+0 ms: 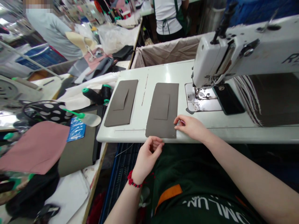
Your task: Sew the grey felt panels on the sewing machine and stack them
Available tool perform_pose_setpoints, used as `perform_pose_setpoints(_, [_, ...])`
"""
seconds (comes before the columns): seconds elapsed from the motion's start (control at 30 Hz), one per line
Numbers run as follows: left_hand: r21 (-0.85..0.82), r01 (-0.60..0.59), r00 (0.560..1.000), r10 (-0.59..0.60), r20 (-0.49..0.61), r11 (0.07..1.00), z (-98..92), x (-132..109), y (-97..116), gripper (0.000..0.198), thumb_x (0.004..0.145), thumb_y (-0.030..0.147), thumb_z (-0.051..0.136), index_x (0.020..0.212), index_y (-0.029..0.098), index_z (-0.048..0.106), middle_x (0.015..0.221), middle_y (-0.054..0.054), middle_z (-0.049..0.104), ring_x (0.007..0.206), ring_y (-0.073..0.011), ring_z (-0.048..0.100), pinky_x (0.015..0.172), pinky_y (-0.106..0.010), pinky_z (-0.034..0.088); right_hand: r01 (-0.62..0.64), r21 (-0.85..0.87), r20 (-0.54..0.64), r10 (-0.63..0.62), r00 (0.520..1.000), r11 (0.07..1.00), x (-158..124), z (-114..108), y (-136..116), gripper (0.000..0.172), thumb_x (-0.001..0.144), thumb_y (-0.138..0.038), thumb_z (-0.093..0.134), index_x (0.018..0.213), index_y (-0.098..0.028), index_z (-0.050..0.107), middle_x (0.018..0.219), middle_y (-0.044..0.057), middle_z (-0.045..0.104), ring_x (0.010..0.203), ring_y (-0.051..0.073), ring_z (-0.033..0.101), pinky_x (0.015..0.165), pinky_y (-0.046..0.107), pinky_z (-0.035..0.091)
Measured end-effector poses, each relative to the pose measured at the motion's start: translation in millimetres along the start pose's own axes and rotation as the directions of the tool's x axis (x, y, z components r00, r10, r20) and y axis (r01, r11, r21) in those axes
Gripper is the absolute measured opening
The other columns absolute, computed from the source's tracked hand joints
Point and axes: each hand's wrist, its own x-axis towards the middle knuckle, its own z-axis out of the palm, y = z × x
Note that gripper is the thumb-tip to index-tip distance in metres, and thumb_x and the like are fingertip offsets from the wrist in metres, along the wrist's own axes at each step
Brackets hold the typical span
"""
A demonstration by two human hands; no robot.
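A flat dark-grey fabric piece (161, 88) with a smaller rectangular patch (162, 107) on it lies on the sewing table in front of me. My right hand (191, 127) has its fingers curled in a loose pinch at the piece's right edge, fingertips touching or just over it; whatever is between them is hidden. Close to the front edge of the same piece is my left hand (149, 154), fingers bent in toward the thumb, and I cannot make out what they hold. Farther left lies a similar grey piece (132, 93), also with a patch.
The sewing machine head (207, 62) stands to the right above its metal needle plate (190, 93). Beside it are a dark phone (230, 99) and stacked grey pieces (277, 99). Black thread cones (93, 95) and a cluttered side table (102, 155) are at left. Two people are beyond.
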Motion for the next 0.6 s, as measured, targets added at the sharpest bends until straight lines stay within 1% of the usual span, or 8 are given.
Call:
perform_pose_setpoints(0.07, [0.228,0.005,1.0,0.001,-0.029,0.974,-11.5,-1,1,0.017,0.085,0.037,0.064,0.091,0.021,0.061,0.057,0.006,0.053,0.053,-0.011,0.051,0.056,-0.021,0.041,-0.002,0.002,-0.004,0.002,1.0,1.0,-1,0,-1,0.014,0.078,-0.032,0.063,0.09,-0.025,0.063,0.067,-0.005,0.056,0.062,0.013,0.05,0.055,0.025,0.029])
perform_pose_setpoints(0.1, [0.314,0.01,0.999,0.006,-0.049,0.949,-17.8,-1,1,0.017,0.085,0.038,0.062,0.088,0.022,0.061,0.051,0.007,0.047,0.048,-0.0108,0.047,0.053,-0.021,0.038,0.004,0.015,-0.011,-0.004,1.0,1.0,-2,0,-1,0.013,0.078,-0.032,0.062,0.089,-0.025,0.063,0.067,-0.005,0.056,0.063,0.013,0.05,0.056,0.025,0.03])
perform_pose_setpoints(0.17, [0.409,0.002,0.995,0.039,-0.092,0.913,-29.9,2,2,0.017,0.089,0.039,0.056,0.091,0.023,0.06,0.052,0.007,0.046,0.049,-0.0121,0.048,0.053,-0.023,0.037,0.036,0.078,-0.052,-0.032,0.998,0.996,-6,-3,0,0.011,0.081,-0.032,0.059,0.088,-0.024,0.063,0.07,-0.004,0.057,0.065,0.013,0.052,0.058,0.024,0.033])
perform_pose_setpoints(0.27, [0.499,-0.051,0.976,0.15,-0.16,0.865,-42.5,15,4,0.018,0.093,0.036,0.049,0.102,0.023,0.058,0.073,0.002,0.06,0.068,-0.0159,0.06,0.068,-0.027,0.045,0.083,0.183,-0.179,-0.05,0.983,0.98,-16,-8,4,0.014,0.087,-0.033,0.052,0.089,-0.023,0.061,0.077,-0.002,0.06,0.07,0.013,0.054,0.065,0.025,0.038])
perform_pose_setpoints(0.33, [0.57,-0.079,0.954,0.228,-0.196,0.818,-45.3,29,4,0.019,0.093,0.034,0.05,0.105,0.021,0.056,0.087,-0.002,0.063,0.08,-0.0183,0.062,0.077,-0.031,0.047,0.066,0.17,-0.233,-0.025,0.972,0.983,-24,-10,8,0.015,0.087,-0.034,0.051,0.089,-0.023,0.061,0.077,-0.002,0.06,0.07,0.014,0.054,0.066,0.025,0.039])
perform_pose_setpoints(0.4, [0.624,-0.112,0.93,0.302,-0.208,0.774,-43.5,42,5,0.018,0.093,0.032,0.05,0.104,0.02,0.056,0.096,-0.005,0.063,0.09,-0.0202,0.061,0.082,-0.033,0.048,0.031,0.115,-0.23,-0.004,0.973,0.993,-31,-10,11,0.013,0.086,-0.033,0.053,0.09,-0.023,0.061,0.074,-0.002,0.059,0.069,0.014,0.054,0.064,0.025,0.038])
perform_pose_setpoints(0.5, [0.687,-0.164,0.901,0.391,-0.186,0.707,-35.3,61,6,0.02,0.093,0.03,0.049,0.11,0.02,0.054,0.109,-0.008,0.06,0.103,-0.0225,0.058,0.089,-0.035,0.047,0.018,0.042,-0.174,-0.01,0.985,0.999,-38,-7,12,0.013,0.086,-0.033,0.054,0.092,-0.025,0.061,0.076,-0.002,0.06,0.07,0.015,0.056,0.062,0.026,0.038])
perform_pose_setpoints(0.6, [0.775,-0.095,0.89,0.402,-0.214,0.625,-26.9,76,6,0.033,0.091,0.037,0.054,0.117,0.016,0.051,0.114,-0.014,0.056,0.106,-0.0273,0.057,0.092,-0.041,0.046,0.044,-0.057,-0.166,-0.053,0.985,0.997,-41,-4,13,0.013,0.089,-0.032,0.052,0.095,-0.025,0.06,0.088,-0.001,0.065,0.078,0.016,0.06,0.065,0.026,0.039])
